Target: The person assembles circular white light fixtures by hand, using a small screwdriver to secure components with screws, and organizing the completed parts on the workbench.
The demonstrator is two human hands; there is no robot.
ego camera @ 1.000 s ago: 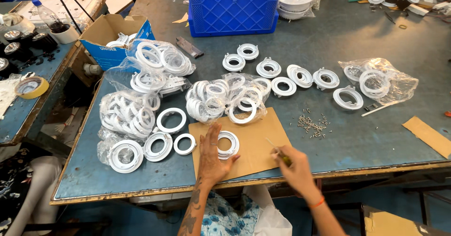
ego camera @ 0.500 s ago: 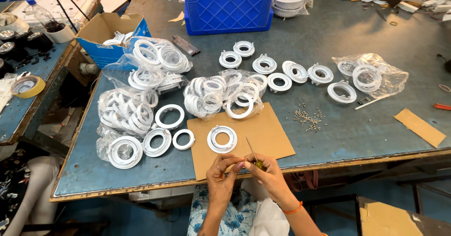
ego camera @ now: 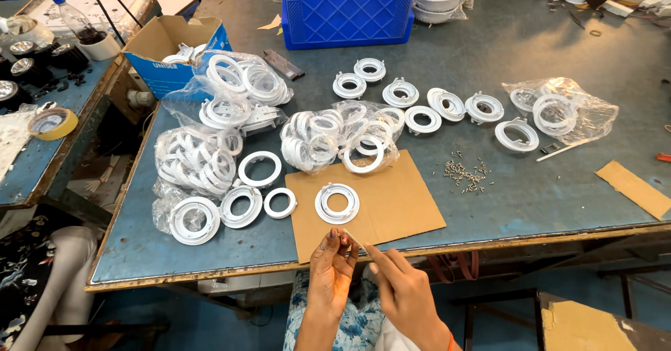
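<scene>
Both hands (ego camera: 370, 281), perhaps pinching something small.

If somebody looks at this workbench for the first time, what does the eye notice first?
First, the many white plastic rings, loose and in clear bags across the grey table. Next, the blue crate at the far edge. Near the front, one ring lies alone on brown cardboard, just beyond both hands.

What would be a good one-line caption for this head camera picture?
Both hands, left hand and right hand, pinch a small part near a white ring on cardboard.
</scene>
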